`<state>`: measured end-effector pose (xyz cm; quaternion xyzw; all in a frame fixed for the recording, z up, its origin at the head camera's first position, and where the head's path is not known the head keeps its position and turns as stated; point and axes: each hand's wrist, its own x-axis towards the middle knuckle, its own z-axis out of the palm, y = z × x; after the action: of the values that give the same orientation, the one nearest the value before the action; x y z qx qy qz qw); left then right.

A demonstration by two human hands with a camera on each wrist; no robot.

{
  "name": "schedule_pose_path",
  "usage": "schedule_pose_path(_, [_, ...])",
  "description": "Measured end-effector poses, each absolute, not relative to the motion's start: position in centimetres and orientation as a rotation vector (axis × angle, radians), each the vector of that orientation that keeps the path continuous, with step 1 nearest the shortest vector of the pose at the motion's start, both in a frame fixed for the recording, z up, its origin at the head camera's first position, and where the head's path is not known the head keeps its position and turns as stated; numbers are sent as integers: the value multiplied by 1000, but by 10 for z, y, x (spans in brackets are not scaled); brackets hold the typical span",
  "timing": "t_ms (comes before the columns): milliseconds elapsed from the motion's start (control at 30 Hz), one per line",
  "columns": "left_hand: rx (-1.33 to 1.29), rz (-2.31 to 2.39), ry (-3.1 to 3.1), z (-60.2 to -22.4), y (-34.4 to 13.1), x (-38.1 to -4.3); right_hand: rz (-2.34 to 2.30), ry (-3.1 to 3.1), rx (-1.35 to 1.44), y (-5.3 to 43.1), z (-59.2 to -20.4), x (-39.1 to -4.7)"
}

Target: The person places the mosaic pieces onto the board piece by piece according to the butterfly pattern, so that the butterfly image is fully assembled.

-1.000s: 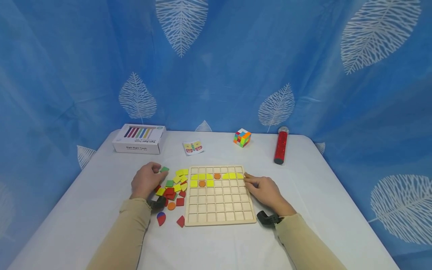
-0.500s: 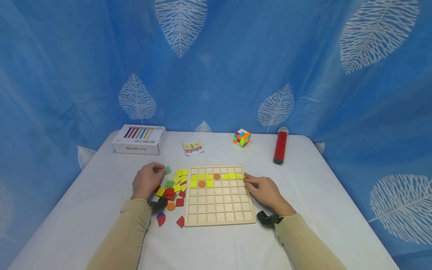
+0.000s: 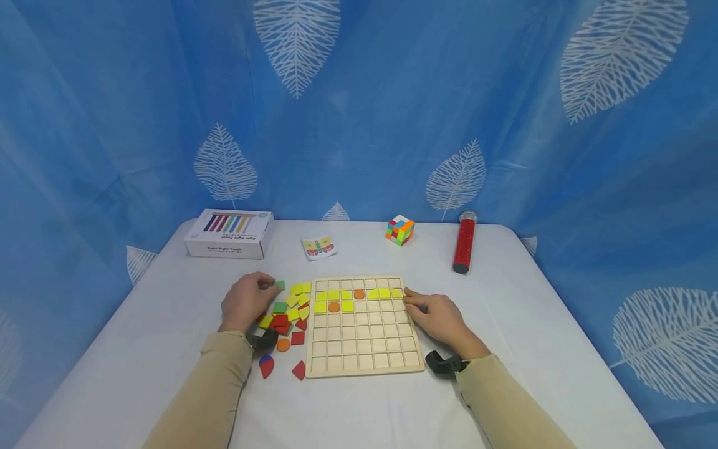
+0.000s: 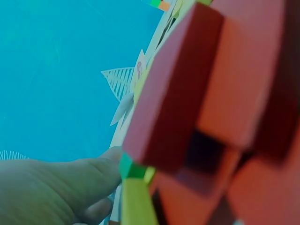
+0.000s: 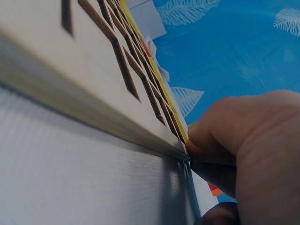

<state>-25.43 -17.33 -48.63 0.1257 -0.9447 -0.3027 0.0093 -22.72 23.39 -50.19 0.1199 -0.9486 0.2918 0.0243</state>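
My left hand (image 3: 245, 302) is at the left of the tile pile, its thumb and index finger pinching a green tile (image 3: 280, 285). Close by lie loose yellow tiles (image 3: 294, 313), red tiles (image 3: 280, 320) and another green tile (image 3: 279, 307). In the left wrist view, large red tiles (image 4: 173, 93) hide most of the fingertips. My right hand (image 3: 442, 318) grips the right edge of the wooden grid board (image 3: 364, 349); the thumb (image 5: 206, 129) is against that edge in the right wrist view. Yellow pieces (image 3: 333, 294) and orange discs (image 3: 359, 294) fill part of the board's upper rows.
A pattern card (image 3: 318, 247) lies behind the board. At the back stand a white box (image 3: 227, 236) on the left and a puzzle cube (image 3: 400, 230). A red glitter tube (image 3: 464, 243) lies at the right. An orange disc (image 3: 283, 345) sits below the pile.
My left hand and the green tile have shifted slightly to the right. The right hand has stayed on the board's edge, and the pieces on the board look the same.
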Motion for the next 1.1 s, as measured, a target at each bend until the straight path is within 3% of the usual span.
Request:
schedule_pose_path(867, [293, -1126, -2903, -486, -169, -259, 943, -2941, 391, 234, -501, -228])
schedule_pose_path(1100, [163, -1200, -2789, -465, -151, -256, 941, -2931, 381, 235, -501, -227])
